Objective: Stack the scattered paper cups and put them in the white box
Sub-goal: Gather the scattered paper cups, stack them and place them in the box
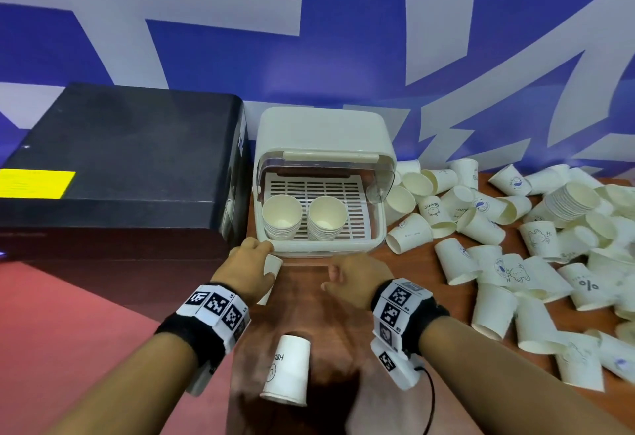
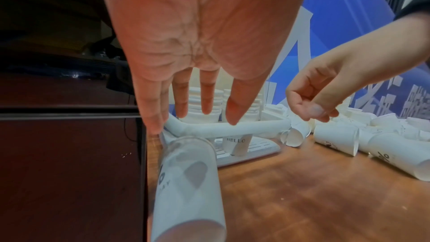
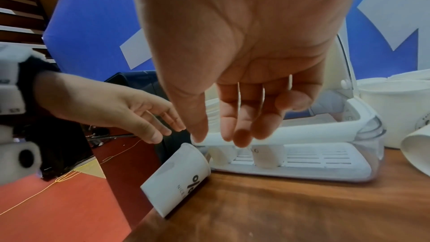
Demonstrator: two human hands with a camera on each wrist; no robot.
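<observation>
The white box (image 1: 323, 139) stands open at the back of the table, with two stacks of paper cups (image 1: 281, 218) (image 1: 326, 216) on its slotted rack. A single paper cup (image 1: 274, 264) (image 2: 188, 181) (image 3: 179, 179) lies on its side by the box's front left corner, at the table's left edge. My left hand (image 1: 264, 256) (image 2: 197, 115) hovers just above it with straight fingers and holds nothing. My right hand (image 1: 331, 278) (image 3: 221, 139) hangs in front of the box with loosely curled fingers, empty. Another cup (image 1: 288, 369) stands rim down nearer to me.
A big heap of loose paper cups (image 1: 515, 245) covers the table's right side, with one tall stack (image 1: 567, 202) in it. A black machine (image 1: 120, 166) stands close against the box's left. Red floor (image 1: 68, 331) lies beyond the table's left edge.
</observation>
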